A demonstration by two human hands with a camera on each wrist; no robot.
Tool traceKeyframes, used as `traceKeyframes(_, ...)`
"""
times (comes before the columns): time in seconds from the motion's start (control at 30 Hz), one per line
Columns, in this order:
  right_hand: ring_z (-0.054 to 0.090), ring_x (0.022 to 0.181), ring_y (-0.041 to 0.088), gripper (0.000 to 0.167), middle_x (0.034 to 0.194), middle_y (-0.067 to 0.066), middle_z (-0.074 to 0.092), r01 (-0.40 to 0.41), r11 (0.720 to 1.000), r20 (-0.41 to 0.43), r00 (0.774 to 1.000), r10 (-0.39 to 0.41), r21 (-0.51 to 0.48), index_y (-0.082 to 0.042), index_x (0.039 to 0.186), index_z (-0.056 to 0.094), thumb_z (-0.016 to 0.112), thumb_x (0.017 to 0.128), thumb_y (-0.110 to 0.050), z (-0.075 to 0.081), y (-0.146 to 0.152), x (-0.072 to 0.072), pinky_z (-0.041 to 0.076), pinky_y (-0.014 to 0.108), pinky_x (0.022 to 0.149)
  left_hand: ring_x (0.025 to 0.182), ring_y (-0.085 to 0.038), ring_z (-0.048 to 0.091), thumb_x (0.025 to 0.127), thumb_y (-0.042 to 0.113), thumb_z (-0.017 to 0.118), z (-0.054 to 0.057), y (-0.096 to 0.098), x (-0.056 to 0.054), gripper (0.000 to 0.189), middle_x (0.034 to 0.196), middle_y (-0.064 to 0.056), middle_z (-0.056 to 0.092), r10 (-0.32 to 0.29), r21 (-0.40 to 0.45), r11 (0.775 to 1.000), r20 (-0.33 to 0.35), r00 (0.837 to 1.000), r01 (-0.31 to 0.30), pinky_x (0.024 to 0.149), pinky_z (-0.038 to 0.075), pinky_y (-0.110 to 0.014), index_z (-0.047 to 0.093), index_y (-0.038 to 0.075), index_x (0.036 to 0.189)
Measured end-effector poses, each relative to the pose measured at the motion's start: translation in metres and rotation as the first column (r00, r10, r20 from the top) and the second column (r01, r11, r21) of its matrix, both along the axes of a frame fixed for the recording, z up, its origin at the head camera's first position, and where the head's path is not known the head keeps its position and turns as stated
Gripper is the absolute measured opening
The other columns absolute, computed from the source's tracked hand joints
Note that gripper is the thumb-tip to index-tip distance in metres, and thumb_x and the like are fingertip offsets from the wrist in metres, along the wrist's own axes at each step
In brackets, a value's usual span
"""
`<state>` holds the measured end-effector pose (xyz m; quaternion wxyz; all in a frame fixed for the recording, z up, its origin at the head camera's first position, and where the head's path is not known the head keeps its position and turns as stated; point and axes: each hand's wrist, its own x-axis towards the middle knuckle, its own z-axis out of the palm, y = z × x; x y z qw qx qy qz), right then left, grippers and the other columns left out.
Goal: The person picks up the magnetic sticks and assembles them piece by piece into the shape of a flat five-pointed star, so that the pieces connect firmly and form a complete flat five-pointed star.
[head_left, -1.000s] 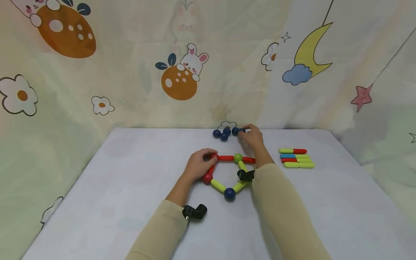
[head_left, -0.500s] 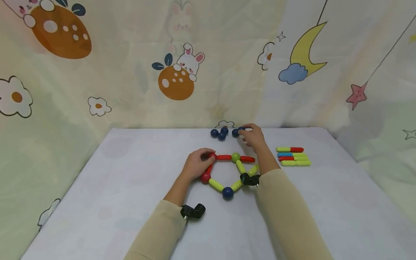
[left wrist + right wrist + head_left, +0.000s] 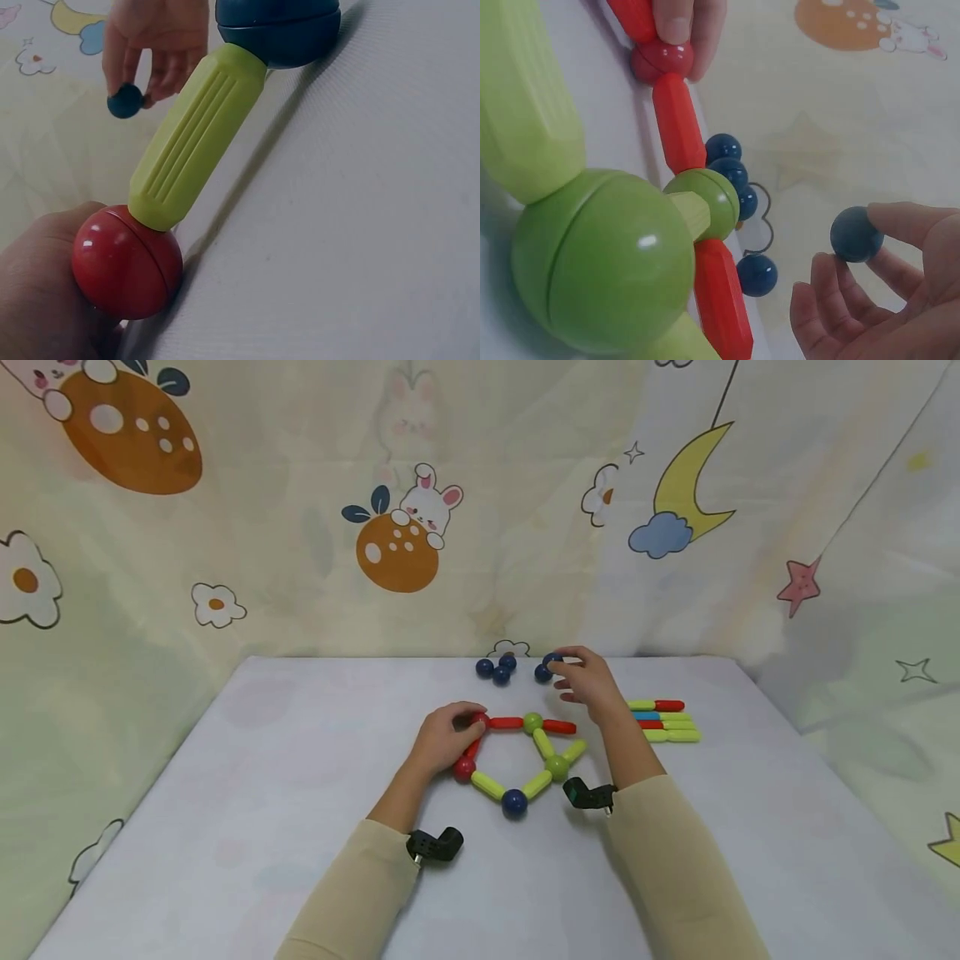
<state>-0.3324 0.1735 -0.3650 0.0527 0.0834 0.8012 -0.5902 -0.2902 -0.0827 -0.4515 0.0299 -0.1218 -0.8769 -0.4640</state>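
Observation:
My right hand [image 3: 588, 683] pinches a small blue ball [image 3: 856, 234] between thumb and fingers, held up off the table at its far edge. On the table my left hand [image 3: 444, 739] grips the upper-left red ball [image 3: 481, 721] of a ring built from sticks and balls. That ring joins red sticks [image 3: 507, 723] and yellow-green sticks [image 3: 487, 786] with a second red ball [image 3: 464, 768], two green balls [image 3: 557, 767] and a larger-looking blue ball [image 3: 514, 803] at the front. One red stick and one yellow-green stick jut out freely at its right side.
Several loose blue balls [image 3: 501, 676] lie at the table's far edge, with another blue ball [image 3: 543, 673] just under the right hand. Several two-part sticks [image 3: 675, 725] in mixed colours lie in rows to the right, partly behind the right wrist. A patterned cloth [image 3: 285, 527] hangs behind.
My right hand has lifted the blue ball up from beside its neighbour and shifted right, uncovering the ring's right side. The left hand keeps its grip. The head view has turned slightly.

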Motion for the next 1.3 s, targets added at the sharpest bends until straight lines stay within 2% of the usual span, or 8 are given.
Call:
traceKeyframes(0.33, 0.06, 0.127, 0.041, 0.051, 0.146, 0.016, 0.055, -0.047, 0.999, -0.048, 0.998, 0.048, 0.027, -0.017, 0.151, 0.049, 0.062, 0.104, -0.03, 0.001, 0.011, 0.027, 0.054, 0.045, 0.104, 0.122, -0.024, 0.06, 0.099, 0.028, 0.069, 0.002, -0.001, 0.0, 0.031, 0.129, -0.003, 0.07, -0.008, 0.002, 1.0, 0.011, 1.0, 0.008, 0.112, 0.046, -0.047, 0.072, 0.02, 0.129)
traceKeyframes(0.53, 0.059, 0.126, 0.042, 0.053, 0.143, 0.018, 0.055, -0.089, 0.996, -0.064, 0.994, 0.091, 0.026, -0.017, 0.152, 0.047, 0.062, 0.104, -0.03, -0.001, 0.016, 0.038, 0.055, 0.041, 0.102, 0.122, -0.024, 0.06, 0.099, 0.029, 0.068, 0.004, -0.004, 0.0, 0.031, 0.129, -0.003, 0.07, -0.003, -0.008, 1.0, 0.02, 1.0, 0.003, 0.111, 0.046, -0.047, 0.071, 0.021, 0.129)
traceKeyframes(0.7, 0.059, 0.124, 0.041, 0.054, 0.143, 0.019, 0.055, -0.109, 0.992, -0.079, 0.99, 0.114, 0.067, -0.016, 0.152, 0.047, 0.062, 0.103, -0.034, -0.003, 0.028, 0.049, 0.057, 0.035, 0.098, 0.121, -0.024, 0.061, 0.099, 0.027, 0.069, 0.003, -0.003, 0.001, 0.03, 0.128, -0.003, 0.071, 0.005, 0.002, 1.0, 0.016, 1.0, -0.005, 0.11, 0.046, -0.047, 0.072, 0.02, 0.128)
traceKeyframes(0.93, 0.062, 0.117, 0.039, 0.055, 0.14, 0.021, 0.055, -0.068, 0.988, -0.089, 0.993, 0.08, 0.136, -0.015, 0.151, 0.048, 0.062, 0.103, -0.037, -0.016, 0.054, 0.064, 0.056, 0.022, 0.083, 0.118, -0.023, 0.061, 0.099, 0.027, 0.068, 0.001, 0.004, 0.002, 0.031, 0.127, -0.003, 0.071, -0.02, 0.002, 1.0, 0.016, 1.0, 0.02, 0.108, 0.048, -0.047, 0.071, 0.019, 0.128)
traceKeyframes(1.2, 0.065, 0.105, 0.033, 0.055, 0.137, 0.021, 0.058, -0.06, 0.976, -0.072, 0.995, 0.076, 0.207, -0.014, 0.15, 0.049, 0.062, 0.103, -0.039, -0.032, 0.072, 0.075, 0.056, 0.024, 0.08, 0.119, -0.023, 0.06, 0.099, 0.028, 0.068, 0.0, 0.002, 0.001, 0.031, 0.128, -0.003, 0.07, -0.013, -0.003, 1.0, 0.018, 1.0, 0.013, 0.109, 0.048, -0.047, 0.071, 0.02, 0.129)
traceKeyframes(1.3, 0.064, 0.099, 0.028, 0.053, 0.132, 0.021, 0.059, -0.087, 0.972, -0.06, 0.993, 0.102, 0.219, -0.013, 0.148, 0.051, 0.063, 0.103, -0.037, -0.04, 0.076, 0.076, 0.055, 0.025, 0.077, 0.121, -0.024, 0.06, 0.099, 0.029, 0.068, 0.002, 0.0, 0.001, 0.032, 0.129, -0.003, 0.07, -0.003, -0.005, 1.0, 0.015, 1.0, 0.003, 0.11, 0.047, -0.047, 0.071, 0.02, 0.129)
